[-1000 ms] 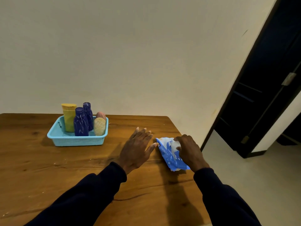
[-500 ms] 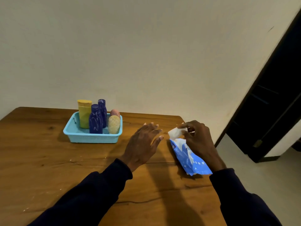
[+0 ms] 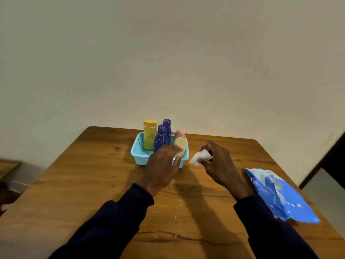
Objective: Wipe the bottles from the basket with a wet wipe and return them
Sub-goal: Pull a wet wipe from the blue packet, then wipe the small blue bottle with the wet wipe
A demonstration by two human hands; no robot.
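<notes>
A light blue basket [image 3: 136, 152] stands at the far middle of the wooden table [image 3: 74, 184]. In it are a tall yellow bottle [image 3: 149, 136], two dark blue bottles [image 3: 161, 138], a pink bottle [image 3: 180, 134] and a pale yellow ribbed bottle [image 3: 180, 143]. My left hand [image 3: 162, 166] reaches over the basket's front right corner, its straight fingers touching the pale yellow bottle and hiding the bottle's lower part. My right hand [image 3: 220, 166] is just right of the basket and pinches a folded white wet wipe [image 3: 198, 158].
The blue wet wipe pack [image 3: 280, 195] lies open near the table's right edge. A plain wall rises behind the table. A dark door frame [image 3: 334, 152] stands at the far right, and a low wooden piece [image 3: 7, 167] at the left.
My right hand pulled a wipe out of the pack and carried it left toward the basket. My left hand moved forward from the table to the pale yellow bottle. The view turned left.
</notes>
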